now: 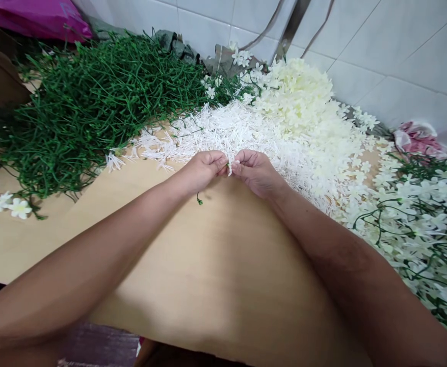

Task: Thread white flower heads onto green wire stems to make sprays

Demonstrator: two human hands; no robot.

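Note:
Both hands meet at the middle, just in front of a heap of thin white stamen-like pieces (227, 125). My left hand (209, 165) is pinched on a green artificial stem (199, 200), whose lower end hangs below the fingers. Between finger and thumb, my right hand (254, 169) grips a small white piece (230, 168) that looks like one from the heap. The white piece touches or nearly touches the green stem tip; the fingers partly hide where they meet.
Green stems (112, 92) are piled at the back left. Loose cream petals (303, 102) lie at the back right, with finished-looking white flowers on stems (429, 219) on the right. A cardboard sheet (208, 275) covers the work surface. A tiled wall (399, 51) bounds the back.

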